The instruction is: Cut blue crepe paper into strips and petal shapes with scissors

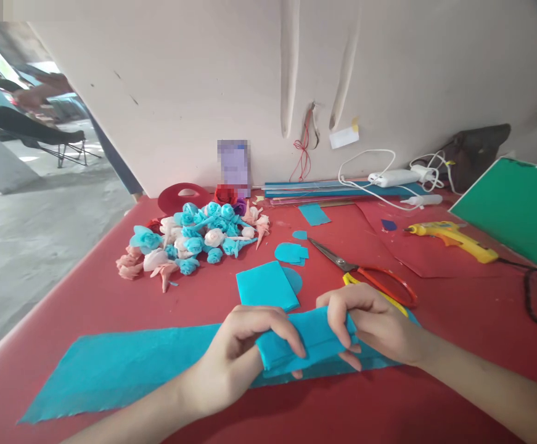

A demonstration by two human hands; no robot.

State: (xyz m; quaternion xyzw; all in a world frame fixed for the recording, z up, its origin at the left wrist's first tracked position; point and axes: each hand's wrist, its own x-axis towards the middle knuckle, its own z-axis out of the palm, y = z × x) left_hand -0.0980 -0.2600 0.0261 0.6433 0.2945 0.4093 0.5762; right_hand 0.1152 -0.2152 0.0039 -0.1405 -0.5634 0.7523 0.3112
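Between my two hands is a folded piece of blue crepe paper (312,330), held just above the table. My left hand (231,357) grips its left end, and my right hand (370,324) pinches its right end, with fingertips showing below. Under both hands lies a long blue crepe strip (134,364), stretching to the left. A folded blue square (267,287) rests just beyond, partly over a rounded blue piece (293,280). Scissors (349,265) with red and yellow handles lie behind my right hand, blades pointing away.
On the red table (87,296), several blue, white and pink paper roses (198,234) are heaped at the left. A yellow glue gun (455,239), a white power strip (395,178) and a green board (518,209) occupy the right. Small blue cutouts (291,253) lie mid-table.
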